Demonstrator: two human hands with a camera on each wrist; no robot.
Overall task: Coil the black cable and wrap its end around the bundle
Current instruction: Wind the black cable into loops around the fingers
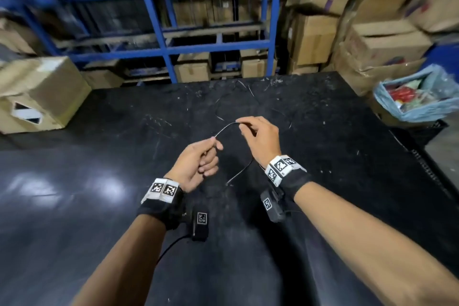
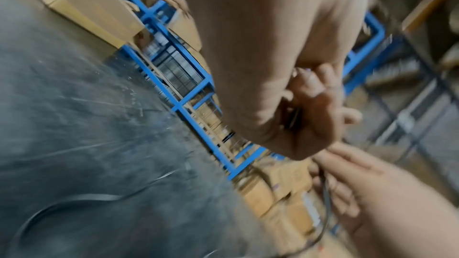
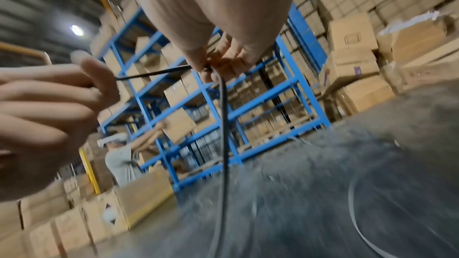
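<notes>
A thin black cable (image 1: 224,128) arcs in the air between my two hands above the black table (image 1: 99,206). My left hand (image 1: 212,143) pinches one end of that arc between thumb and forefinger, its other fingers curled. My right hand (image 1: 242,125) pinches the cable a short way farther along. From the right hand the cable (image 3: 224,125) hangs down to the table, and a loop of it (image 1: 239,174) shows below my right wrist. More cable (image 1: 248,92) lies loose on the far part of the table. The wrist views are blurred.
A cardboard box (image 1: 37,94) sits at the table's left edge. A blue shelf rack (image 1: 159,32) with boxes stands behind the table. Stacked boxes (image 1: 372,40) and a lined bin of rubbish (image 1: 417,99) stand at the right. Another person (image 3: 119,160) works at the shelves.
</notes>
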